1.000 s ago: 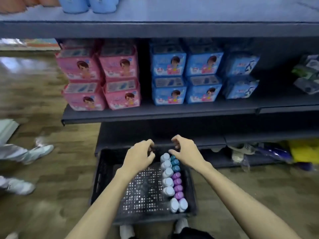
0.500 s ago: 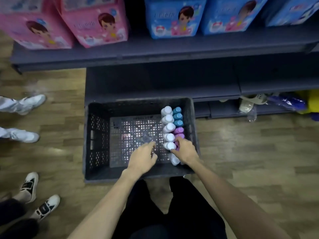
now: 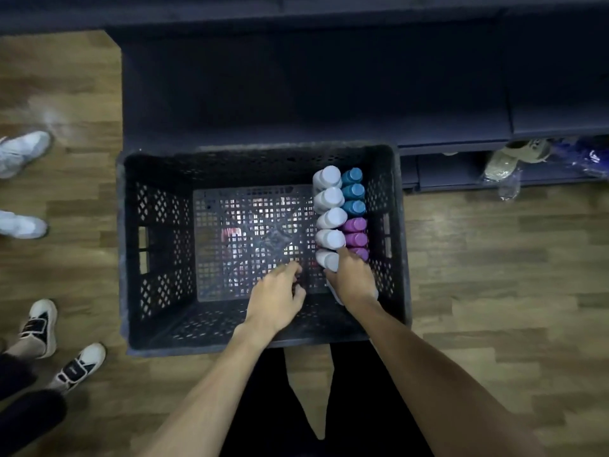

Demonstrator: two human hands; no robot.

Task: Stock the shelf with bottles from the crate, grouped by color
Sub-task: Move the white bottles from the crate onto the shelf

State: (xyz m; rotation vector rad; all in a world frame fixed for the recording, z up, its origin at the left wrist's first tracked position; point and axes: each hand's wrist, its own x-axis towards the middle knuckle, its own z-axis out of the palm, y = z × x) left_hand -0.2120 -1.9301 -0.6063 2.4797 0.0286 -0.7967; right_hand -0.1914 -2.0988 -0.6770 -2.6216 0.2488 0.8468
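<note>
Both hands reach into the crate: the right hand grips a white-capped bottle near the crate's right wall, while the left hand hovers with loosely curled fingers, holding nothing. The dark shelf stands behind the black lattice crate. Standing bottles line the right wall (white beside teal and purple).
</note>
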